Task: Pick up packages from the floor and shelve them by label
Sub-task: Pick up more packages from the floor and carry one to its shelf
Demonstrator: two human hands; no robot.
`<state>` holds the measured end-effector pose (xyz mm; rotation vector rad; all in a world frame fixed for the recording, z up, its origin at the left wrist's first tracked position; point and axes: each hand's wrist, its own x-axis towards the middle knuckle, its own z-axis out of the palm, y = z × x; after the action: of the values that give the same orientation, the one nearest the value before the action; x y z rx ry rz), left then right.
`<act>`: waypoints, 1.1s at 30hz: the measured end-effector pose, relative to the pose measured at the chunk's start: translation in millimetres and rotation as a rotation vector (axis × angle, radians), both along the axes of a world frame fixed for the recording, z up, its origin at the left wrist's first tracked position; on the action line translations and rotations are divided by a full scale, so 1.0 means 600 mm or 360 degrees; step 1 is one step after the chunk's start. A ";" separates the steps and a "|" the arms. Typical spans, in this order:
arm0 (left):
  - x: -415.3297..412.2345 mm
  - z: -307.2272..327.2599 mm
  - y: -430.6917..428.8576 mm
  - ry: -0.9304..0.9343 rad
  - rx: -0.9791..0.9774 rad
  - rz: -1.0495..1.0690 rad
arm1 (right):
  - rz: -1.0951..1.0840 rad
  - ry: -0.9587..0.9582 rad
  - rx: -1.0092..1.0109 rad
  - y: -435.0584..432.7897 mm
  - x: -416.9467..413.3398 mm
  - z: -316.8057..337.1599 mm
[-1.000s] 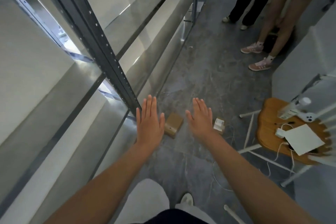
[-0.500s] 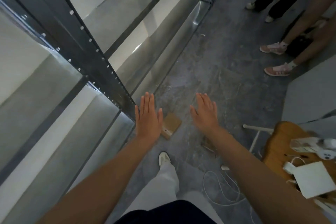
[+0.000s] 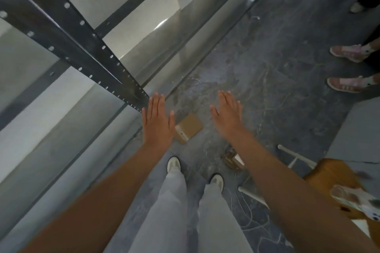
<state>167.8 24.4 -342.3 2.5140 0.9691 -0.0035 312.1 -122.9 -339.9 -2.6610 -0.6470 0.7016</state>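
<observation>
Head view: small brown cardboard package (image 3: 189, 128) lies flat on the grey floor (image 3: 267, 72), just beside the foot of the metal shelving (image 3: 96, 61), ahead of the person's white shoes (image 3: 173, 164). It has a pale strip along its near edge, maybe a label, too small to read. Looks light and stiff: flat faces, sharp corners, no sag. Probably not slippery, not obviously fragile. Best hold, I'd say: pinch across the two long sides, or fingers under one edge and thumb on top.

A second small box (image 3: 232, 159) sits near the right forearm, partly hidden by it.

Left hand (image 3: 157, 122): flat, palm down, fingers straight and together, empty; it overlaps the package's left corner in view, contact can't be judged. Right hand (image 3: 227, 114): also flat and spread, empty, off to the package's right, apart from it. Both arms extended forward and down. Nothing gripped yet.

Chair (image 3: 333, 172) at right, bystanders' shoes (image 3: 343, 83) beyond.
</observation>
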 end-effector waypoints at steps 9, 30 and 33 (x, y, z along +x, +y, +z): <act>-0.041 -0.208 -0.040 0.0067 -0.0311 0.0401 | 0.0129 0.0063 -0.0045 -0.015 0.018 -0.224; -0.040 -0.918 0.135 0.0230 -0.1785 0.0943 | -0.0212 0.0625 0.0102 0.142 0.097 -0.920; -0.031 -0.979 0.134 0.0112 -0.1863 0.0974 | -0.0134 0.0729 0.0020 0.148 0.104 -0.975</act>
<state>149.0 104.9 -929.8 1.1269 1.2267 -0.3583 374.4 -33.9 -924.7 -2.3719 -0.4065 1.2214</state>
